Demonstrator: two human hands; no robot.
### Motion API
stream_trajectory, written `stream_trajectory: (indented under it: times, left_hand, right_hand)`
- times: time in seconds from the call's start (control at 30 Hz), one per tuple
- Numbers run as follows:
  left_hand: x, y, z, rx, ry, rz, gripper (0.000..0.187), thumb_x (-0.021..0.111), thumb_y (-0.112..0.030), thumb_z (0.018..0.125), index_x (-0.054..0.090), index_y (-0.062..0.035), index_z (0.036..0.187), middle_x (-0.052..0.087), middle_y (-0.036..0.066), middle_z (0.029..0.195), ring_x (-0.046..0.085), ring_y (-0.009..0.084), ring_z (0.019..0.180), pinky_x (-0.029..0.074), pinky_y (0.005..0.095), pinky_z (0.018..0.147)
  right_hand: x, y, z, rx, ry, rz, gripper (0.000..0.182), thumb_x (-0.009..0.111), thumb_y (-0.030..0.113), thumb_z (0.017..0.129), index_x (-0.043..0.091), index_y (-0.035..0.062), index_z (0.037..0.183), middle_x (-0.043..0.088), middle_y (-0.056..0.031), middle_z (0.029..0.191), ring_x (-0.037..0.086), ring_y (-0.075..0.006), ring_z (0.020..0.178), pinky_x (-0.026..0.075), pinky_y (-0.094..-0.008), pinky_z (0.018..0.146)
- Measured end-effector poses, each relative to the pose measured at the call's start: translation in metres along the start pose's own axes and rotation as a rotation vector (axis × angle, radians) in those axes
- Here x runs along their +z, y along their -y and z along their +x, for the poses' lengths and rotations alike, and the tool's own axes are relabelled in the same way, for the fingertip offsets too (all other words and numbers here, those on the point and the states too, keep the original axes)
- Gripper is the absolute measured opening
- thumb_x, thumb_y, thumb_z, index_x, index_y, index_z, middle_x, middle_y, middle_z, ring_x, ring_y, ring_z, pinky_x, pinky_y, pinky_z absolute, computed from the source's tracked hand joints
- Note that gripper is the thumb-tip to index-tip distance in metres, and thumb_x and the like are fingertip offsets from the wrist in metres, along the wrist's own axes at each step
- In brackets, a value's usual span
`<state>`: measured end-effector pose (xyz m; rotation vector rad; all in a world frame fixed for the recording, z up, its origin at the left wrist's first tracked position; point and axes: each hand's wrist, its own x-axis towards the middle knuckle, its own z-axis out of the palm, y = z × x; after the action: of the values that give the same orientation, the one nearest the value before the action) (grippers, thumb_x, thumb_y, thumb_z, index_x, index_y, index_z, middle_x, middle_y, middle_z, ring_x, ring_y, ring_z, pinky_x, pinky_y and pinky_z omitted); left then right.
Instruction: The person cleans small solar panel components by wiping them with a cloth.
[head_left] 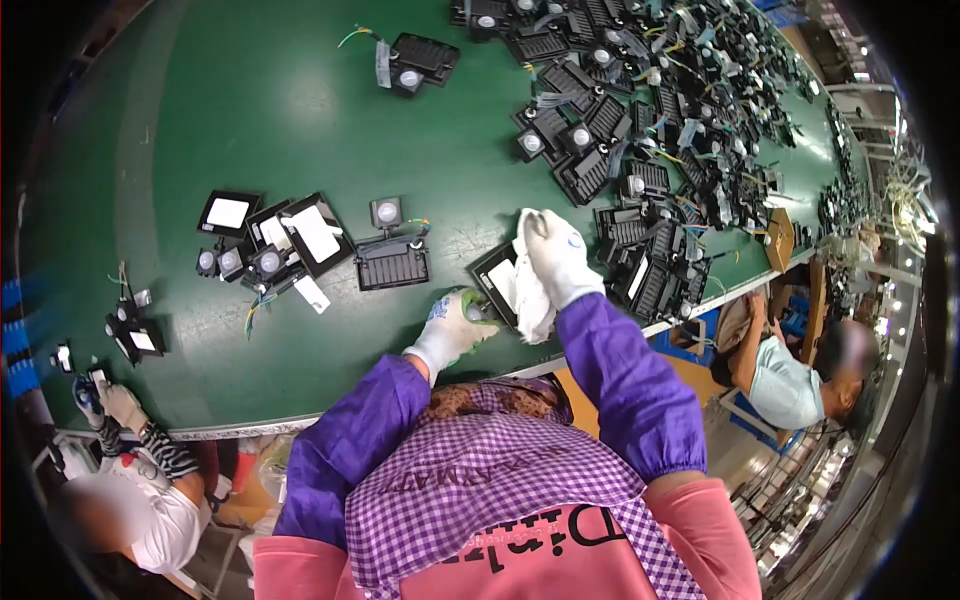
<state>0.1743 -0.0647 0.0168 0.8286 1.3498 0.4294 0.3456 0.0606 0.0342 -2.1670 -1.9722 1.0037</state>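
Observation:
In front of me a black LED floodlight [497, 281] with a white panel lies tilted on the green table. My left hand [446, 330], in a white glove with green at the fingers, is closed around its near left end, where the sensor sits partly hidden. My right hand [560, 257], also in a white glove, is closed on a crumpled white cloth [537, 312]. The cloth lies across the right part of the floodlight's face and covers it. Just beyond my left hand another floodlight [393, 265] rests with its ribbed back up and its round sensor pointing away from me.
Several floodlights [318, 236] lie panel-up at the left. A large pile of floodlights [650, 130] with loose wires fills the right side. One floodlight [425, 60] lies alone at the back. A co-worker [150, 500] handles parts at the left; another person [790, 380] sits at the right.

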Motion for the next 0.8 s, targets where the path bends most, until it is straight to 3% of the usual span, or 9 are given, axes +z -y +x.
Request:
stream_trajectory:
  times: [0.13, 0.23, 0.27, 0.3, 0.37, 0.5, 0.6, 0.73, 0.8]
  left_hand:
    - [-0.001, -0.007, -0.004, -0.021, 0.014, -0.024, 0.039, 0.08, -0.01, 0.076, 0.062, -0.0011, 0.11, 0.066, 0.007, 0.081, 0.06, 0.0139, 0.06, 0.049, 0.0299, 0.052]
    - [0.001, 0.009, 0.003, 0.079, -0.029, 0.152, 0.04, 0.079, -0.011, 0.077, 0.062, -0.001, 0.112, 0.067, 0.008, 0.083, 0.061, 0.0144, 0.06, 0.049, 0.0297, 0.051]
    - [0.004, 0.015, 0.002, 0.349, -0.126, 0.228, 0.041, 0.078, -0.012, 0.078, 0.062, -0.0009, 0.114, 0.068, 0.008, 0.085, 0.061, 0.0152, 0.06, 0.049, 0.0294, 0.051]
    - [0.002, 0.012, 0.002, 0.232, -0.086, 0.158, 0.046, 0.08, -0.014, 0.075, 0.062, -0.001, 0.115, 0.069, 0.009, 0.086, 0.063, 0.0169, 0.062, 0.051, 0.0311, 0.053]
    - [-0.002, 0.002, -0.001, -0.007, 0.006, 0.028, 0.054, 0.084, -0.019, 0.07, 0.063, -0.0013, 0.117, 0.07, 0.013, 0.087, 0.067, 0.0202, 0.066, 0.054, 0.0345, 0.058]
    - [0.006, 0.002, -0.001, -0.028, -0.051, 0.018, 0.043, 0.079, -0.007, 0.076, 0.062, -0.0013, 0.115, 0.065, 0.005, 0.082, 0.058, 0.0125, 0.059, 0.048, 0.0288, 0.048]
    - [0.007, -0.002, -0.003, -0.007, -0.047, -0.071, 0.04, 0.08, -0.007, 0.076, 0.063, -0.0001, 0.112, 0.064, 0.004, 0.083, 0.058, 0.0122, 0.061, 0.048, 0.0288, 0.046]
    - [0.01, -0.003, -0.007, 0.017, -0.083, -0.055, 0.039, 0.079, -0.008, 0.078, 0.063, -0.0002, 0.112, 0.065, 0.005, 0.084, 0.059, 0.0124, 0.064, 0.05, 0.0281, 0.048]
    - [0.013, -0.003, -0.01, -0.015, -0.091, -0.053, 0.038, 0.079, -0.009, 0.079, 0.062, -0.0006, 0.112, 0.066, 0.005, 0.085, 0.06, 0.0124, 0.063, 0.051, 0.0282, 0.049]
  right_hand:
    - [0.015, 0.01, -0.043, -0.194, 0.043, -0.078, 0.037, 0.047, 0.039, 0.1, 0.064, 0.0079, 0.11, 0.066, -0.0178, 0.106, 0.063, -0.0377, 0.101, 0.049, -0.0441, 0.091]
    - [0.039, 0.023, -0.07, -0.401, 0.111, -0.426, 0.036, 0.061, 0.025, 0.091, 0.055, 0.0129, 0.124, 0.064, -0.018, 0.109, 0.064, -0.039, 0.097, 0.05, -0.0471, 0.088]
    - [0.023, 0.026, -0.063, -0.35, 0.234, -0.241, 0.035, 0.061, 0.025, 0.091, 0.056, 0.0135, 0.124, 0.064, -0.0183, 0.109, 0.065, -0.0395, 0.096, 0.051, -0.0483, 0.086]
    - [0.026, 0.017, -0.059, -0.577, -0.097, -0.491, 0.034, 0.055, 0.03, 0.094, 0.058, 0.0129, 0.123, 0.064, -0.0174, 0.11, 0.063, -0.04, 0.101, 0.051, -0.048, 0.087]
    - [0.011, 0.023, 0.003, -0.089, 0.226, -0.126, 0.032, 0.05, 0.032, 0.097, 0.059, 0.0112, 0.119, 0.064, -0.0178, 0.11, 0.061, -0.0399, 0.104, 0.049, -0.0475, 0.087]
    - [0.035, -0.016, -0.045, -0.406, -0.183, -0.18, 0.027, 0.05, 0.027, 0.097, 0.059, 0.0086, 0.114, 0.063, -0.0192, 0.105, 0.06, -0.0396, 0.1, 0.048, -0.048, 0.087]
    - [0.031, -0.027, -0.121, -0.357, 0.062, -0.285, 0.033, 0.061, 0.024, 0.086, 0.059, 0.0072, 0.114, 0.063, -0.0189, 0.103, 0.061, -0.0375, 0.096, 0.048, -0.0468, 0.089]
    - [0.031, -0.03, -0.11, -0.039, 0.082, -0.02, 0.025, 0.059, 0.02, 0.087, 0.062, 0.0081, 0.109, 0.066, -0.0161, 0.098, 0.064, -0.0352, 0.086, 0.052, -0.0441, 0.079]
    - [0.021, -0.023, -0.09, 0.004, -0.092, -0.015, 0.021, 0.058, 0.016, 0.087, 0.062, 0.0047, 0.104, 0.065, -0.0162, 0.093, 0.064, -0.0353, 0.085, 0.051, -0.0432, 0.076]
